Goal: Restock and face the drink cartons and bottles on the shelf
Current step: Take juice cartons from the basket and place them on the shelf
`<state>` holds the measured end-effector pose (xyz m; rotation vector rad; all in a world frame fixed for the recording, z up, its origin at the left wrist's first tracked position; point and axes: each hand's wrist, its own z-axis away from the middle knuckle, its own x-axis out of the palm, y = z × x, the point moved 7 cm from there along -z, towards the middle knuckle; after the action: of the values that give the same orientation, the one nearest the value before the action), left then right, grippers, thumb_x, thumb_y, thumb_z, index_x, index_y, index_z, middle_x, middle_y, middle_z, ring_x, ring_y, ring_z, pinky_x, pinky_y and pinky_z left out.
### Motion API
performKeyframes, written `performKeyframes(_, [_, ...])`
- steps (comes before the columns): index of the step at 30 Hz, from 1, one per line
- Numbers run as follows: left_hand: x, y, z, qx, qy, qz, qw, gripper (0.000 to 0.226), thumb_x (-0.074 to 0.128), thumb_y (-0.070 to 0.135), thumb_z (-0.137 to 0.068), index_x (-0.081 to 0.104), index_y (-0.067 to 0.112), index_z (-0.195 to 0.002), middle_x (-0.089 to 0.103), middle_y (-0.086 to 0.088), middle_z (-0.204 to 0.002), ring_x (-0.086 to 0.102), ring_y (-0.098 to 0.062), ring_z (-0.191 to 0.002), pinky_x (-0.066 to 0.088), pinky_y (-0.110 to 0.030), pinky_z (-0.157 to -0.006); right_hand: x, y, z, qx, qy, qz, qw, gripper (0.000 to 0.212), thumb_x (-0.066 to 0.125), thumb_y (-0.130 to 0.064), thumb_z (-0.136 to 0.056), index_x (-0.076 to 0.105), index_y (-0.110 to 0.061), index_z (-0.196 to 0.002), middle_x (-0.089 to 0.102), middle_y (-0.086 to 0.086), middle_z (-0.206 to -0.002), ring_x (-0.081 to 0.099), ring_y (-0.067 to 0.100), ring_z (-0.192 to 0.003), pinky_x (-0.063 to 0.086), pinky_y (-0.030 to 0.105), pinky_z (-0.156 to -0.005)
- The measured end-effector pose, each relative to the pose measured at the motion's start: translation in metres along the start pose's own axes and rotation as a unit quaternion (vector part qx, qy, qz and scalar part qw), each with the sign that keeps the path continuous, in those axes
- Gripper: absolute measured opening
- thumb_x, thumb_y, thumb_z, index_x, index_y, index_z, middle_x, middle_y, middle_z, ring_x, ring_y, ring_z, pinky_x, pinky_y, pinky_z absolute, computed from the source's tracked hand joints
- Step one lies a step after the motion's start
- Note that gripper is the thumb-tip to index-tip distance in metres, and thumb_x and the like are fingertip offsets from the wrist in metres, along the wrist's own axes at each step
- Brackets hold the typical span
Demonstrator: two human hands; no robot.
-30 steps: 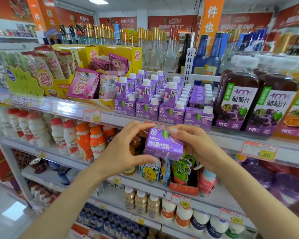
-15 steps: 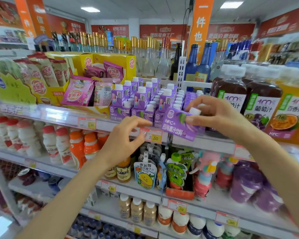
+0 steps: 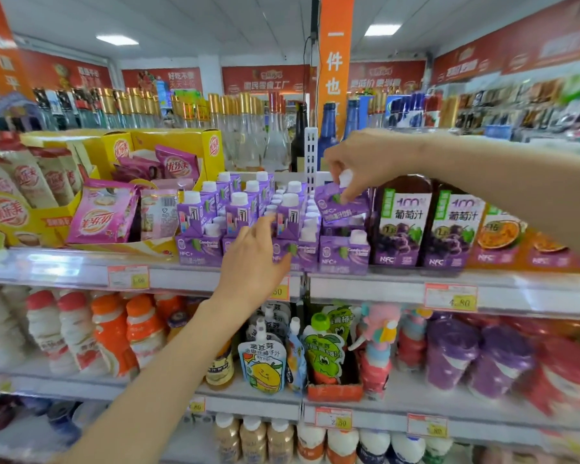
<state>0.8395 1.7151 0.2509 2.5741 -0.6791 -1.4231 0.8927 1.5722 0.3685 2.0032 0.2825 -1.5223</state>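
Currently: right grip (image 3: pixel 362 162) pinching tilted purple carton (image 3: pixel 339 205), centre frame; left grip (image 3: pixel 248 262) open, empty; risk: crooked landing topples stacked cartons (image 3: pixel 198 212)

You are standing in a shop: price tags (image 3: pixel 450 298) are lining stocked shelves (image 3: pixel 382 287), and promotional banners (image 3: pixel 335 61) are hanging overhead.

Top shelf (image 3: pixel 64 266), left to right: snack boxes (image 3: pixel 81 195), carton block (image 3: pixel 235 212) mid, juice bottles (image 3: pixel 399 222). Glass bottles (image 3: pixel 248 128) behind all of it. Right hand (image 3: pixel 365 162) holds loose carton (image 3: pixel 340 204) tilted over the block's right front stack, just beside the juice bottles. Left hand (image 3: pixel 252 262) at the block's front, over the shelf's front edge. Lower shelf (image 3: pixel 416 403): small bottles (image 3: pixel 74 329) left, pouches (image 3: pixel 265 360) mid, cups (image 3: pixel 476 360) right.
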Motion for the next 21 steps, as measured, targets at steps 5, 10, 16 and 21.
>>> performKeyframes(5, [0.003, -0.004, 0.002, 0.016, 0.009, -0.013, 1.0, 0.055, 0.055, 0.033, -0.092, 0.033, 0.013, -0.138, 0.049, -0.003, -0.135, 0.045, -0.018, -0.124, 0.041, -0.03, -0.089, 0.023, 0.002, -0.011, -0.017, -0.068, -0.02, 0.997, 0.033, 0.076, -0.036, -0.076, 0.055, -0.015, -0.088, 0.053, -0.004, -0.08, 0.046, 0.007, -0.068, 0.036, 0.024, -0.057])
performKeyframes(10, [0.001, -0.006, -0.002, 0.017, 0.02, -0.004, 1.0, 0.045, 0.056, 0.032, -0.091, 0.042, 0.014, -0.129, 0.057, -0.002, -0.123, 0.055, -0.019, -0.109, 0.043, -0.031, -0.077, 0.034, 0.004, -0.015, -0.004, -0.121, -0.044, 0.992, 0.033, 0.08, -0.033, -0.073, 0.054, -0.013, -0.074, 0.058, -0.004, -0.07, 0.052, 0.01, -0.066, 0.033, 0.021, -0.053])
performKeyframes(16, [-0.001, -0.006, -0.002, 0.023, 0.03, 0.003, 0.999, 0.041, 0.057, 0.033, -0.091, 0.045, 0.016, -0.126, 0.058, 0.0, -0.119, 0.058, -0.018, -0.102, 0.038, -0.027, -0.071, 0.037, 0.008, -0.014, 0.008, -0.16, -0.04, 0.986, 0.032, 0.082, -0.029, -0.072, 0.054, -0.013, -0.074, 0.059, -0.001, -0.071, 0.051, 0.012, -0.064, 0.035, 0.02, -0.054])
performKeyframes(21, [-0.002, -0.005, -0.002, 0.023, 0.025, 0.002, 0.999, 0.041, 0.057, 0.033, -0.091, 0.044, 0.016, -0.126, 0.059, 0.0, -0.118, 0.059, -0.018, -0.101, 0.039, -0.027, -0.072, 0.038, 0.009, -0.017, 0.019, -0.166, -0.042, 0.985, 0.033, 0.083, -0.03, -0.07, 0.055, -0.013, -0.072, 0.062, 0.0, -0.071, 0.052, 0.011, -0.063, 0.038, 0.021, -0.056])
